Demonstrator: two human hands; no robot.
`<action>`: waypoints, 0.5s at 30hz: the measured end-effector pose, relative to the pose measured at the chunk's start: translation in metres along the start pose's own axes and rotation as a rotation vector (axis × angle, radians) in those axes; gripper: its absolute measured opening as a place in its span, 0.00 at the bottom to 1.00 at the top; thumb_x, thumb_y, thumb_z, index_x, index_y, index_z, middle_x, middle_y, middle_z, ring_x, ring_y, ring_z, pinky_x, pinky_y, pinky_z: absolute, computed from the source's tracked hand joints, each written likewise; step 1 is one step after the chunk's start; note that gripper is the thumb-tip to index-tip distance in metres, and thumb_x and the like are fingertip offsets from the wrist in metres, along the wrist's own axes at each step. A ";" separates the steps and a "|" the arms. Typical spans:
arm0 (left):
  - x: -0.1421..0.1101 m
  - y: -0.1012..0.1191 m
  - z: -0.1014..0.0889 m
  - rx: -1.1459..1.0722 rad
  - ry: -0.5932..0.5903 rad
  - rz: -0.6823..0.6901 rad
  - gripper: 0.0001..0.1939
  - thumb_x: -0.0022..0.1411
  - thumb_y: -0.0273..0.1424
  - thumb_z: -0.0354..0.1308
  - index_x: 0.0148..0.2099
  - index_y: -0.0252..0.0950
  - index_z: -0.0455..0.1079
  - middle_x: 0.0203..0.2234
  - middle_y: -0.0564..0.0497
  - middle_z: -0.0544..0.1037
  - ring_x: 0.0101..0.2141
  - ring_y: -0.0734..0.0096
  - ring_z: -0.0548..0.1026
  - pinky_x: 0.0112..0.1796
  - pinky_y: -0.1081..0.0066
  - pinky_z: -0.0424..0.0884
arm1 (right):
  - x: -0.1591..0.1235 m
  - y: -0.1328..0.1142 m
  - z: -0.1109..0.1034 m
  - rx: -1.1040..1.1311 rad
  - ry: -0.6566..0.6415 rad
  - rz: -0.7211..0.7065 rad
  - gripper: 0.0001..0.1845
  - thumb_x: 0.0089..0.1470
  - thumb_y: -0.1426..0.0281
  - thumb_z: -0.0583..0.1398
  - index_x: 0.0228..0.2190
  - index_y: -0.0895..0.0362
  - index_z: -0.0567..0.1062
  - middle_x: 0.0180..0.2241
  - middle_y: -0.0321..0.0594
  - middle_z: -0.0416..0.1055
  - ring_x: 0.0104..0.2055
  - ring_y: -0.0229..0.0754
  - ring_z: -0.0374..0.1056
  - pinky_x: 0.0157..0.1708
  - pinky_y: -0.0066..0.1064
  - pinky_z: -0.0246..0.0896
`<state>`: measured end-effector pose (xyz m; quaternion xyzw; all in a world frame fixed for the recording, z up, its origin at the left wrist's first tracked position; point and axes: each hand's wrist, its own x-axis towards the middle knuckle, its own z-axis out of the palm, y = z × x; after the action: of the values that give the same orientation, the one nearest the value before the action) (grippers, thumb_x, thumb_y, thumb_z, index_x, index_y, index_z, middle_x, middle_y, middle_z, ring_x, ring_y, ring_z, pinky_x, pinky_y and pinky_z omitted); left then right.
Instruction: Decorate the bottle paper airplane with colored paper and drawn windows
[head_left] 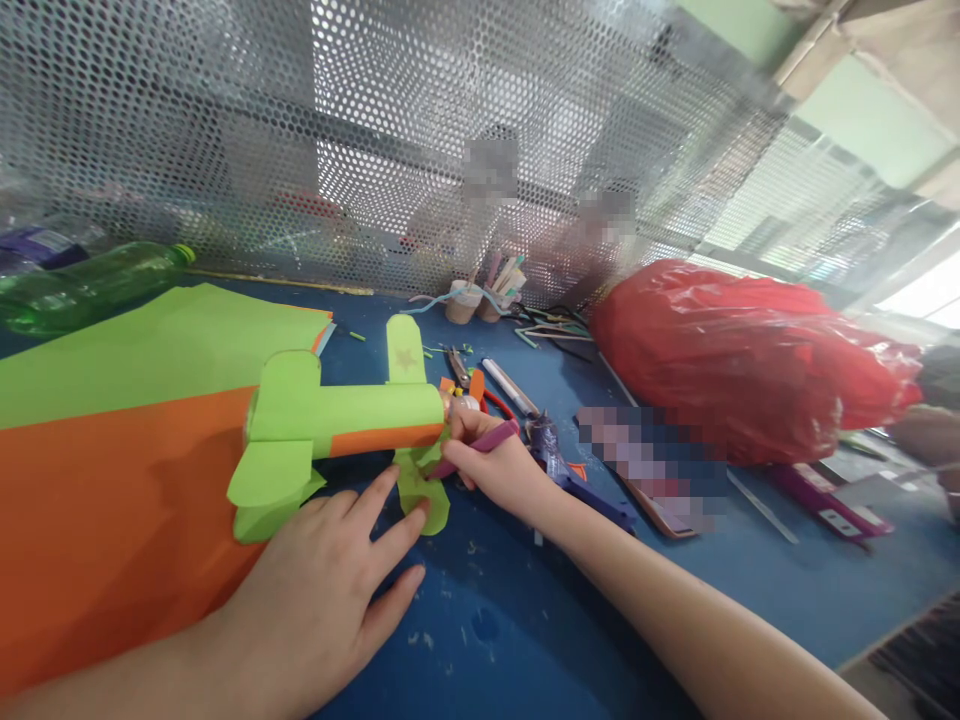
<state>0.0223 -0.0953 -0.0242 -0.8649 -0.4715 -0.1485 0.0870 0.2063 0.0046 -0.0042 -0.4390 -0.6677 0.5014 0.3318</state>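
A toy plane (375, 405) made of lime-green paper, with an orange stripe along its side, lies on the blue table. Its far wing (406, 350) bears a faint brownish star. My right hand (495, 465) grips a purple marker (487, 440), whose tip meets the near wing (424, 505). Fingers spread, my left hand (337, 570) lies flat beside the plane, its fingertips at the near wing's edge. Part of that wing is hidden by my fingers.
Green and orange paper sheets (112, 520) cover the left side. A green bottle (97, 285) lies behind them. Right of the plane are pliers (457, 368), a purple glue gun (559, 460) and a red plastic bag (742, 350). Cups of sticks (480, 298) stand by the perforated metal screen (375, 150).
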 end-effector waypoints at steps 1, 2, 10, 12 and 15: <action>0.000 0.000 0.000 0.001 0.001 0.001 0.19 0.67 0.36 0.47 0.53 0.41 0.75 0.54 0.34 0.75 0.38 0.51 0.79 0.34 0.52 0.77 | 0.000 0.000 0.000 0.004 -0.006 -0.002 0.10 0.46 0.79 0.57 0.20 0.54 0.62 0.10 0.22 0.59 0.14 0.29 0.57 0.22 0.23 0.58; -0.001 0.000 0.000 0.002 -0.001 0.001 0.19 0.67 0.36 0.47 0.53 0.41 0.75 0.54 0.34 0.75 0.38 0.50 0.79 0.34 0.52 0.77 | -0.001 0.000 0.000 0.005 -0.012 -0.004 0.10 0.46 0.79 0.57 0.20 0.54 0.62 0.10 0.22 0.59 0.14 0.29 0.57 0.23 0.23 0.59; -0.001 -0.001 -0.003 0.002 -0.028 0.010 0.20 0.68 0.36 0.46 0.53 0.40 0.75 0.54 0.33 0.74 0.38 0.50 0.79 0.33 0.52 0.77 | 0.000 0.000 -0.001 0.028 -0.021 0.005 0.11 0.46 0.79 0.57 0.20 0.54 0.62 0.10 0.21 0.59 0.14 0.29 0.59 0.26 0.25 0.64; 0.000 -0.001 -0.003 -0.003 -0.032 0.005 0.19 0.68 0.36 0.46 0.54 0.40 0.74 0.54 0.34 0.74 0.38 0.49 0.79 0.34 0.52 0.77 | 0.000 0.000 -0.001 0.018 -0.017 0.007 0.10 0.45 0.79 0.57 0.20 0.54 0.62 0.10 0.21 0.59 0.14 0.29 0.58 0.22 0.23 0.60; 0.000 0.000 -0.003 -0.008 -0.031 0.000 0.19 0.67 0.36 0.47 0.53 0.41 0.75 0.54 0.34 0.74 0.38 0.48 0.79 0.34 0.51 0.77 | 0.000 -0.001 -0.001 0.013 -0.010 0.003 0.10 0.45 0.79 0.56 0.20 0.54 0.61 0.10 0.21 0.58 0.13 0.29 0.56 0.21 0.23 0.59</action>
<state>0.0215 -0.0959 -0.0210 -0.8674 -0.4723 -0.1371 0.0761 0.2074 0.0047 -0.0028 -0.4355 -0.6653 0.5085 0.3304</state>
